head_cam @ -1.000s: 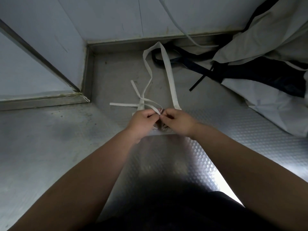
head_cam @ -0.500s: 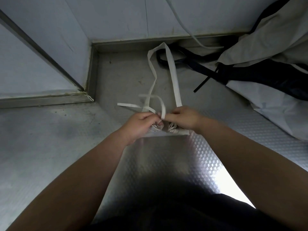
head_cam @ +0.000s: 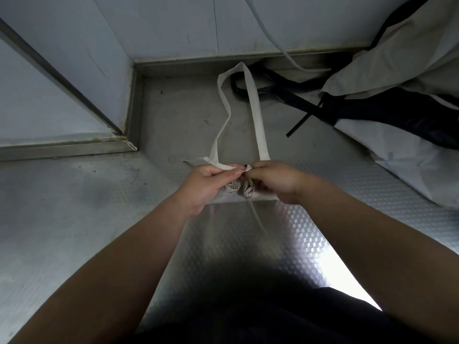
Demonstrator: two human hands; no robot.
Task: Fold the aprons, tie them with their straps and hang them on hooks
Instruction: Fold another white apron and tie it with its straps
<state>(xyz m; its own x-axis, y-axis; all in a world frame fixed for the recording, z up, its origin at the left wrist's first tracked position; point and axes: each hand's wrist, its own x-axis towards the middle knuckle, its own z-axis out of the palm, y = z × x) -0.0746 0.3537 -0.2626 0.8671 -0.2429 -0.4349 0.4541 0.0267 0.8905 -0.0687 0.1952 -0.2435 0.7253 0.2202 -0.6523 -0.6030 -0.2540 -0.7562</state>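
A folded white apron bundle lies on the steel counter, mostly hidden under my hands. Its white neck loop stretches away from me towards the back wall. My left hand pinches a white tie strap that runs left over my fingers. My right hand pinches the same strap at the knot, fingertip to fingertip with the left. One loose strap end trails towards me from the bundle.
A heap of white aprons with dark navy straps fills the back right. A dark strap loop lies just behind the neck loop. A white cord runs down the back wall. A raised steel ledge borders the left.
The loose strap loops beside my left hand have been drawn in tight. A strap end now trails towards me. My hands stay together over the bundle.
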